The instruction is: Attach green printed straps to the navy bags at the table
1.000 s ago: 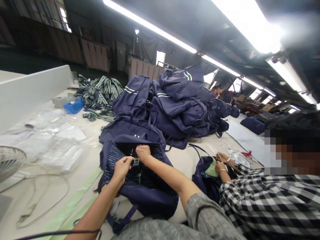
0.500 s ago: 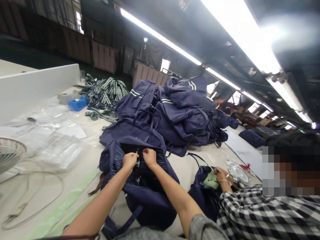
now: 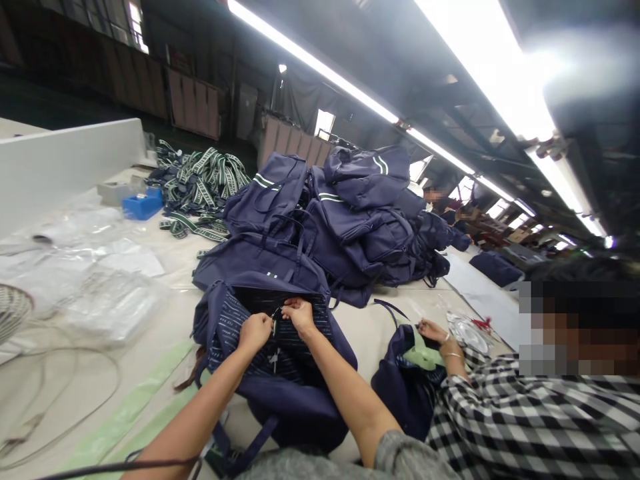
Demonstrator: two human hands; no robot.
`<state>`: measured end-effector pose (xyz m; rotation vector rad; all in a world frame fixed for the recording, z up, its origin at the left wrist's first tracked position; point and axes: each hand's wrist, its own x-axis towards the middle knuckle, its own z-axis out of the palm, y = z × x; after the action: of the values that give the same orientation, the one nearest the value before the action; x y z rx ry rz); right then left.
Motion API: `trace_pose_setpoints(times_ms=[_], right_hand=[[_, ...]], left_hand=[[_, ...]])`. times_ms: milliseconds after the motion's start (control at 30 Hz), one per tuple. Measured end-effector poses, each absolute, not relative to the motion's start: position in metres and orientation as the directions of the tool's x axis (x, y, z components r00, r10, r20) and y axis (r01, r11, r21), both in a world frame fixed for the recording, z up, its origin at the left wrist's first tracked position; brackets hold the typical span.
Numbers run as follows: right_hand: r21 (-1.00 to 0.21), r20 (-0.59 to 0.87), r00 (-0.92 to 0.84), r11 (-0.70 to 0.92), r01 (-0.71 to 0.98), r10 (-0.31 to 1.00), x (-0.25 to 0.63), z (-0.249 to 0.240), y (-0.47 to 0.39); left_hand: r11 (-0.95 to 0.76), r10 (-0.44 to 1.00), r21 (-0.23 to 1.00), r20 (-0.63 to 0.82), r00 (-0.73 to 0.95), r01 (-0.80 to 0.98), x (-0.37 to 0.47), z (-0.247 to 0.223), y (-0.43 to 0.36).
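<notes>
A navy bag (image 3: 300,413) lies open in front of me, its dark lining (image 3: 233,327) printed with pale marks. My left hand (image 3: 257,331) is closed over the opening, fingers pinched on a small thing too tiny to name. Just to its right, my right hand (image 3: 299,315) is also pinched, at the upper end of what looks like a small dark cord or strap between the two hands. A small light-coloured metal piece (image 3: 273,360) shows below them inside the bag.
Navy bags (image 3: 345,213) are piled behind, beside a heap of green-and-white straps (image 3: 205,180). At left are a blue box (image 3: 143,205), clear plastic bags (image 3: 107,300) and a fan (image 3: 14,312). At right, a person in a checked shirt (image 3: 520,413) handles another navy bag (image 3: 407,387).
My fingers have come closer to the small dark item between them. The bag's lining shows more at left. The person's hand at right has moved up and left, and the view has shifted slightly.
</notes>
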<state>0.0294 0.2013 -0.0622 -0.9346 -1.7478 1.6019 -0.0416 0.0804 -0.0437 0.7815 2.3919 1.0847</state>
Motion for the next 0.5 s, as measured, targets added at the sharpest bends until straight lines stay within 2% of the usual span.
trace_pose_setpoints(times_ms=[200,300,400,500], right_hand=[[-0.995,0.007,-0.594,0.067,0.079,0.805,0.032,-0.064,0.191],[-0.957,0.137,-0.615,0.264,0.12,0.777,0.037,-0.062,0.187],[-0.852,0.262,-0.652,0.487,0.189,0.711,0.042,-0.059,0.185],[-0.786,0.297,-0.676,0.575,0.228,0.674,0.044,-0.056,0.184]], left_hand=[[0.538,0.639,0.782,-0.135,-0.757,0.314,-0.046,-0.043,0.077],[0.519,0.648,0.799,-0.134,-0.75,0.306,-0.047,-0.044,0.076],[0.503,0.651,0.811,-0.128,-0.748,0.299,-0.049,-0.045,0.076],[0.502,0.65,0.814,-0.132,-0.748,0.293,-0.05,-0.046,0.076]])
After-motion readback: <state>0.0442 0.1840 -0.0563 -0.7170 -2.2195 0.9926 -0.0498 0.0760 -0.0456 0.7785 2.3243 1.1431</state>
